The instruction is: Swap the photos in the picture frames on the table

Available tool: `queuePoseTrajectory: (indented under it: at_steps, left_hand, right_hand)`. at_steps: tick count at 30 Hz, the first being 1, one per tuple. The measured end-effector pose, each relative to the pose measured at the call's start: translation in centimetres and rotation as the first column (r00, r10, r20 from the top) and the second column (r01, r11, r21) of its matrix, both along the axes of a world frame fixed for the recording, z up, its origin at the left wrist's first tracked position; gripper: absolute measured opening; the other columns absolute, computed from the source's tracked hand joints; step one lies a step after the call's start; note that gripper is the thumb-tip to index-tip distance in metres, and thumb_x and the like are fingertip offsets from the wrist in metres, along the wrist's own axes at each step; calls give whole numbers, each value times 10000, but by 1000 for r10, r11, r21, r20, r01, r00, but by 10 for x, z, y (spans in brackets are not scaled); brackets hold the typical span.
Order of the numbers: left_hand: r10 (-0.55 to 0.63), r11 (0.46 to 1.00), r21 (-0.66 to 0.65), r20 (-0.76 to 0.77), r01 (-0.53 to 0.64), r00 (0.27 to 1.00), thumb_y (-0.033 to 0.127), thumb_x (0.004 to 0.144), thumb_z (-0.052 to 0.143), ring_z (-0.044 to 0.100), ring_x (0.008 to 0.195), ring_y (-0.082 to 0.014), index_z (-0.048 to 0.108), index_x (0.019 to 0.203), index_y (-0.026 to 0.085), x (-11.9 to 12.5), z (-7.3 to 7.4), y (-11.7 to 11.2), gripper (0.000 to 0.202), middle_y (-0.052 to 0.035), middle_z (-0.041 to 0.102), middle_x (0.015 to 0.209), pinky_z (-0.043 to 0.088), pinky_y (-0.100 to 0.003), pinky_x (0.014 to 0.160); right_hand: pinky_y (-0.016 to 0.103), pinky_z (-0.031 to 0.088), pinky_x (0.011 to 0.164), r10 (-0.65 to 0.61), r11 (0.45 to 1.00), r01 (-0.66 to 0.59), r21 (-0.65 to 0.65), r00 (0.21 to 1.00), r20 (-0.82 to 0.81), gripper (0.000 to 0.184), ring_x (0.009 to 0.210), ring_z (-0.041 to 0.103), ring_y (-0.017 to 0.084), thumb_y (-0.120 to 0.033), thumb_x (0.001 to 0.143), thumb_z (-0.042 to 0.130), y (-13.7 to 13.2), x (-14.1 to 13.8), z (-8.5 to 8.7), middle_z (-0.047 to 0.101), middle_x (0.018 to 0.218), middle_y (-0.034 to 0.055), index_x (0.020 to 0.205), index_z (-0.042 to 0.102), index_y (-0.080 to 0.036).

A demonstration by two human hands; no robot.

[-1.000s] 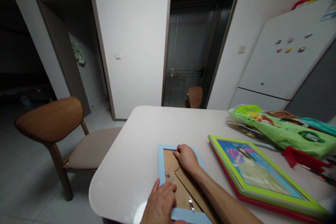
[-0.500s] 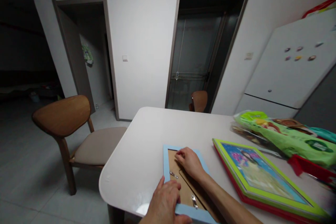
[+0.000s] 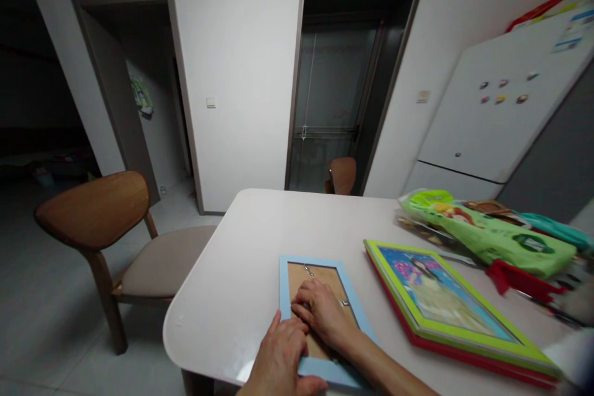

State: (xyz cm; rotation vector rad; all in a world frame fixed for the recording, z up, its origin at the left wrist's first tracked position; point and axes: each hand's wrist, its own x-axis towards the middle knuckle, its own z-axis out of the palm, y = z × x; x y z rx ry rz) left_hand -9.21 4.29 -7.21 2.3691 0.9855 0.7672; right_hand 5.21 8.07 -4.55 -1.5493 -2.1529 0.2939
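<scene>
A light-blue picture frame (image 3: 284,276) lies face down on the white table (image 3: 241,278), showing its brown backing board (image 3: 315,276) and a small metal clip near the far edge. My left hand (image 3: 278,362) lies flat on the frame's near left corner, fingers together and extended. My right hand (image 3: 322,315) rests on the backing board just beyond it, fingers curled and pinching at a clip on the left side of the board.
A green-framed picture (image 3: 445,306) lies on a red frame to the right. Behind it sit green plastic packages (image 3: 487,235) and a red item. A wooden chair (image 3: 106,229) stands at the left, a fridge (image 3: 501,111) at the right, two dark doorways behind.
My right hand has drawn back from the frame's far edge to the middle of the backing board, close to my left hand. The left hand has stayed on the near corner.
</scene>
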Motion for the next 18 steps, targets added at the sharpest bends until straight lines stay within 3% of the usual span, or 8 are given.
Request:
queuePoseTrajectory:
  at_steps: [4,9,13,18]
  left_hand:
    - [-3,1000,0,-3,3,1000,253,473,773,482,1013,-174,513,742,179,-1,1,-2,381,-20,569,1052,166,-389,1001]
    - [-9,1000,-30,-24,9,1000,240,484,765,467,1046,-186,511,745,185,-2,8,-4,368,-28,555,1094,177,-424,998]
    - [1,999,-42,-63,-3,998,211,494,749,471,1042,-195,509,730,182,-1,14,-4,337,-47,559,1081,180,-444,996]
    - [-17,999,-37,-67,15,998,239,492,753,480,1033,-188,516,735,186,-3,10,-1,345,-39,563,1074,183,-429,1001]
  right_hand:
    - [284,346,762,38,999,-38,-26,999,-18,179,848,483,166,-272,754,490,-22,20,13,581,859,41,817,648,-218]
    - [298,358,749,199,970,-195,-143,980,11,144,829,476,163,-246,725,527,-58,45,26,548,856,33,734,670,-262]
    - [314,346,742,165,983,-161,-91,985,41,125,827,462,168,-217,688,569,-57,42,14,536,835,27,721,675,-275]
    - [321,334,742,174,984,-173,-33,984,37,157,839,450,164,-201,701,540,-51,40,1,526,850,17,734,663,-293]
